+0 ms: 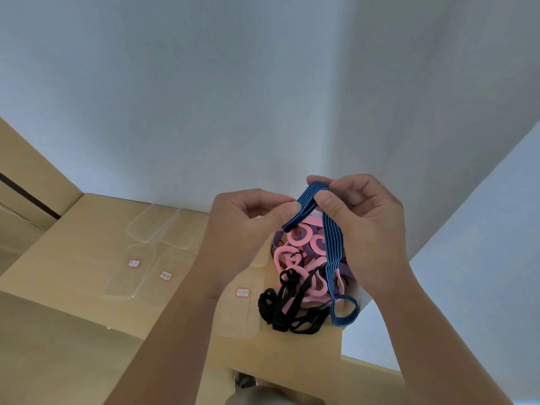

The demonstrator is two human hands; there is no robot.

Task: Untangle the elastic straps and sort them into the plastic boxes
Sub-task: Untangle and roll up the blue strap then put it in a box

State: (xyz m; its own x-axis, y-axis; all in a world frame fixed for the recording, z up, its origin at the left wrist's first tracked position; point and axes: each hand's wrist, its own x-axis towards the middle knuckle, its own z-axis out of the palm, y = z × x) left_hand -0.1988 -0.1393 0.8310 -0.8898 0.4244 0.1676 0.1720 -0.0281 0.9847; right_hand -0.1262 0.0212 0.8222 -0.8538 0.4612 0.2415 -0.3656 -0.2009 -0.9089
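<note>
A: From the head view, how far along?
B: Early, I judge. The left hand and right hand both pinch the blue striped strap. It's snagged in the pink-and-black tangle at six o'clock.
A: The plastic boxes?
B: Nine o'clock of the tangle, and I see no straps in them

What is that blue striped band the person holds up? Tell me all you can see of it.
The blue strap is a flat band, seemingly woven elastic, with thin dark lengthwise stripes. Its top arches between the left hand and the right hand, which both pinch it. It hangs down in front of the tangle of pink, purple and black straps, ending in a small loop. Whether it is free of the tangle is unclear.
</note>
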